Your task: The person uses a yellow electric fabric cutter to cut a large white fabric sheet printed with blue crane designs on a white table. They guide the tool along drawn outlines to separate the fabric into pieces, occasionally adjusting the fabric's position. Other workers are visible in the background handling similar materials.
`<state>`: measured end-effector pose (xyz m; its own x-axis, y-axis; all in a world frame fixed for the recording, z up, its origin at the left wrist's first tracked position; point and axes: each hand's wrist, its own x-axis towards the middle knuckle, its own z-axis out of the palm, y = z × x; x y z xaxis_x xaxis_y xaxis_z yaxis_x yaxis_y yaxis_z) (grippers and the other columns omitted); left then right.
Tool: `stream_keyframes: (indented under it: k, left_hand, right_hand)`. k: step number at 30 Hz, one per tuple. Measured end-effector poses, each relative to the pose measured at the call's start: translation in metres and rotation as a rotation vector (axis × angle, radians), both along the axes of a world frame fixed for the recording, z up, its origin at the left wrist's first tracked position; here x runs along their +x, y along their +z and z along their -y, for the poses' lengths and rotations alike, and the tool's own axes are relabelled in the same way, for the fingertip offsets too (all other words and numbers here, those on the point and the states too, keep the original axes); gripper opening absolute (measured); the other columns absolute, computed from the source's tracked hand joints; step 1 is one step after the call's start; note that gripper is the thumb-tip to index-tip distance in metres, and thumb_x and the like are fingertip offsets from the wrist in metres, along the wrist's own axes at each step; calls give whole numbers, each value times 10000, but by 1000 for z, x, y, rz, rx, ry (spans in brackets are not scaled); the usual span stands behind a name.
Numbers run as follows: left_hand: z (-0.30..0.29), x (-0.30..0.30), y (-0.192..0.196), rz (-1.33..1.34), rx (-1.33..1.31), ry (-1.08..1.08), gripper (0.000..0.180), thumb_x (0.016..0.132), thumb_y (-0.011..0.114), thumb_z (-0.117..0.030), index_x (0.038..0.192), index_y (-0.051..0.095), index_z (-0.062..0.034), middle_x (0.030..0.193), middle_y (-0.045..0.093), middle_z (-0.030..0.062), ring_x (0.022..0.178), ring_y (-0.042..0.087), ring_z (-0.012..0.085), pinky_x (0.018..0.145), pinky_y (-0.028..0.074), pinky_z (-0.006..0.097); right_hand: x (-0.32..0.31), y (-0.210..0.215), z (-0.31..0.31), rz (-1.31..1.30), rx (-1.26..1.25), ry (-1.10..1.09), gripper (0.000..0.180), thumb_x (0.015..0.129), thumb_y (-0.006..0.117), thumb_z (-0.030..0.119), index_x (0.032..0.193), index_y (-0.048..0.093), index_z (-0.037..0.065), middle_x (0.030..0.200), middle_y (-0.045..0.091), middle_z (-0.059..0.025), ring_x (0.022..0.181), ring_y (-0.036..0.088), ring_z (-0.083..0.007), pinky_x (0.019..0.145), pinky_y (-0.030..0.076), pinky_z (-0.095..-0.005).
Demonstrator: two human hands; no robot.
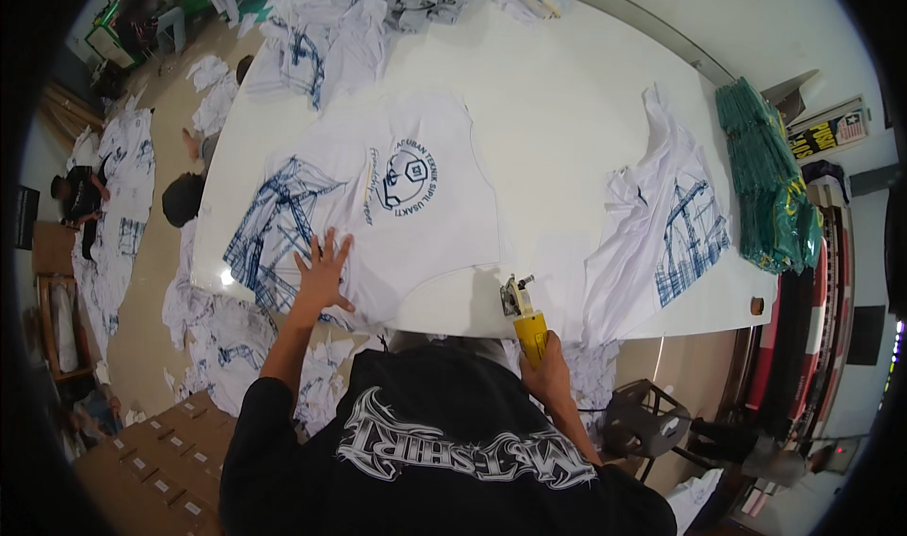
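Note:
A white printed shirt panel (430, 238) lies spread over the white table, with a round dark emblem and a blue line drawing of structures at its left. My left hand (326, 273) rests on its lower left part, fingers spread flat. In my right hand (545, 371) is a yellow handheld electric fabric cutter (531, 336), gripped by its body. Its metal cutting head points away from me, at the table's near edge, just right of the panel and apart from it. Whether the blade turns I cannot tell.
Another printed white piece (652, 224) lies crumpled on the table (557, 111) at right. Green plastic-wrapped packs (761, 168) stack beyond it. Fabric piles (321, 35) cover the far left. A brown tape roll (757, 306) sits near the right corner; a dark chair (647, 418) stands below. Other people work at left.

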<state>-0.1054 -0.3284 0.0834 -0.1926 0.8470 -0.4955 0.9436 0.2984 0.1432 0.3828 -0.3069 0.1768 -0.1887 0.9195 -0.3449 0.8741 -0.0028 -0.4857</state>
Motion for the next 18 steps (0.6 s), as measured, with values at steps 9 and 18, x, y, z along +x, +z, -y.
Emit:
stream_keyframes:
  k: [9, 18]
  left_hand:
    - [11, -3, 8, 39, -9, 15, 1677, 345, 1041, -373, 1705, 63, -292, 1778, -39, 130, 1584, 18, 551, 1146, 185, 830]
    - [10, -5, 2, 71, -7, 34, 1687, 341, 1040, -353, 1705, 50, -306, 1780, -50, 113, 1595, -14, 526, 1146, 197, 828]
  right_hand:
    - [-16, -31, -5, -54, 72, 11, 658, 937, 716, 209, 1400, 346, -77, 1215, 561, -378, 1049, 610, -579, 854, 533, -600]
    - [-36, -37, -20, -97, 117, 43, 649, 942, 710, 206, 1384, 341, -93, 1191, 560, -380, 1020, 602, -588, 831, 537, -591]
